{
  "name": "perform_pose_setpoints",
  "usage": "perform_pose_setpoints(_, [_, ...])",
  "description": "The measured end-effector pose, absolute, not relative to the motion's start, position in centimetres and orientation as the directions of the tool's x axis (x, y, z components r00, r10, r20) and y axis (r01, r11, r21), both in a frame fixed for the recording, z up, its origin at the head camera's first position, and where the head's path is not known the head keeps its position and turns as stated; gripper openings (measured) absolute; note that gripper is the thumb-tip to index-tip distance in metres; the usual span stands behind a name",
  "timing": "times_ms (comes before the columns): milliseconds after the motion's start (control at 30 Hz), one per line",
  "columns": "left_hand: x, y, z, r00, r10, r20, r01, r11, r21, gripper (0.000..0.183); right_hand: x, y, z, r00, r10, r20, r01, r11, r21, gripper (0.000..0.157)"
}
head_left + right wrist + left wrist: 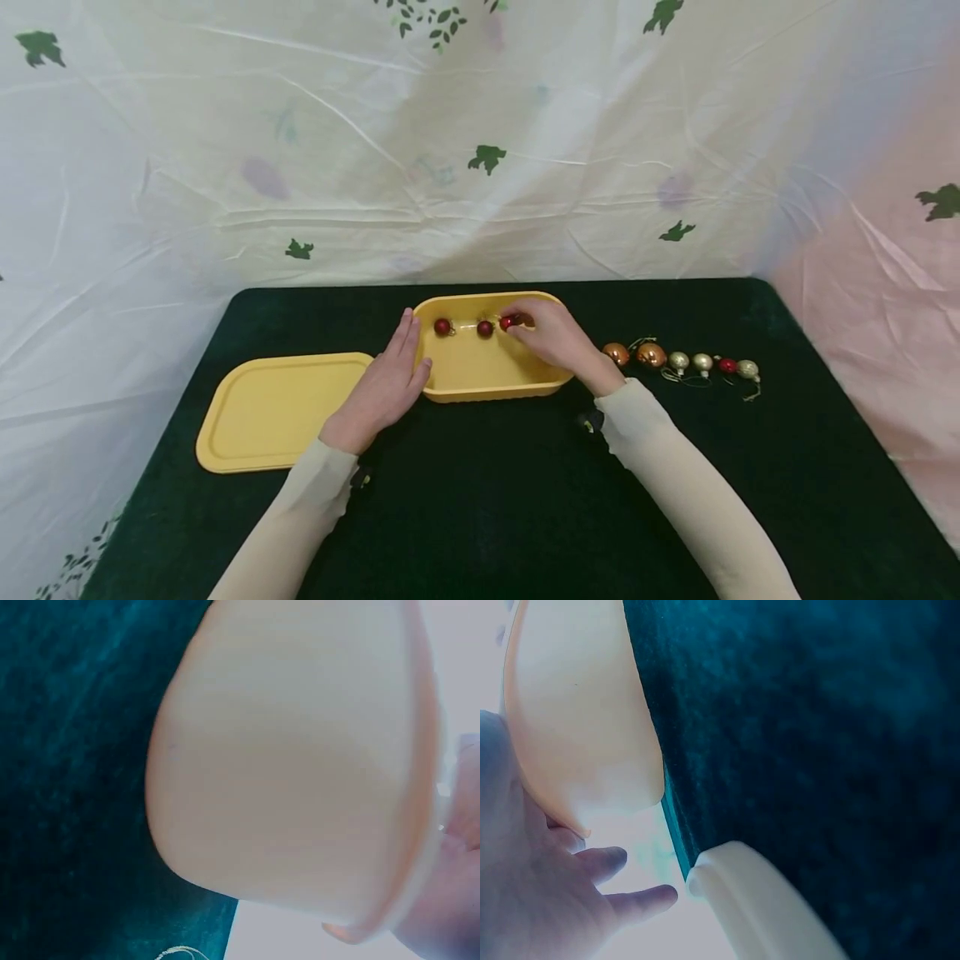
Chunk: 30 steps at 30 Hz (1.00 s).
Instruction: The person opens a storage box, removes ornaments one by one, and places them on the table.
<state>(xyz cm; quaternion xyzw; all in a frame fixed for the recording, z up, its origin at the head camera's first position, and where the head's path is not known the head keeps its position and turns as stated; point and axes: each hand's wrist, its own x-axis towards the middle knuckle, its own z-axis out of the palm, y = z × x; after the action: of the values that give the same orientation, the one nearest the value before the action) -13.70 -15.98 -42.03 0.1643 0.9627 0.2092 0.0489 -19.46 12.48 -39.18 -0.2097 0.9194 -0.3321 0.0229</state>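
A yellow rectangular box (480, 390) stands near the back of the dark green table. My left hand (386, 379) rests against its left side with straight fingers; the left wrist view shows that hand (547, 877) at the box wall (585, 705). Over the box's right end, my right hand (551, 332) pinches a shiny red bauble (507, 322) between thumb and fingers. Inside the box lie two dark red baubles, one at the left (442, 327) and one nearer the middle (485, 329). The box wall (292, 765) fills much of the right wrist view.
A yellow lid (277, 408) lies flat to the left of the box. On the right is a row of baubles: two copper ones (651, 355), several pale gold ones (702, 362) and a red one (727, 365), with string loops. A patterned cloth (480, 208) hangs behind the table.
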Motion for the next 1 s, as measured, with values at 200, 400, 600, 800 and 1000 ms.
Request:
perform_pose_setpoints(200, [-13.8,-16.1,-42.3,-0.942,0.336,-0.024,0.297,0.860,0.414,0.072,-18.2,13.5,-38.6,-0.929,-0.352,0.111,-0.325,0.640,-0.696,0.028])
perform_pose_setpoints(400, [-13.8,-16.0,-42.2,-0.942,0.336,-0.015,0.300,0.859,0.416,0.072,-17.1,14.6,-38.3,-0.934,-0.329,0.137,-0.319,0.599,-0.735,0.028])
perform_pose_setpoints(600, [-13.9,-16.1,-42.2,-0.942,0.335,-0.032,0.290,0.857,0.425,0.072,-15.7,15.9,-37.7,-0.937,-0.312,0.159,-0.317,0.563,-0.764,0.028])
perform_pose_setpoints(800, [-13.9,-16.2,-42.0,-0.942,0.333,-0.035,0.285,0.854,0.435,0.073,-14.5,17.1,-37.1,-0.929,-0.314,0.198,-0.347,0.544,-0.765,0.030])
perform_pose_setpoints(1000, [-13.9,-16.1,-42.0,-0.941,0.336,-0.045,0.284,0.854,0.435,0.074,-13.4,18.7,-36.4,-0.926,-0.309,0.218,-0.360,0.542,-0.760,0.031])
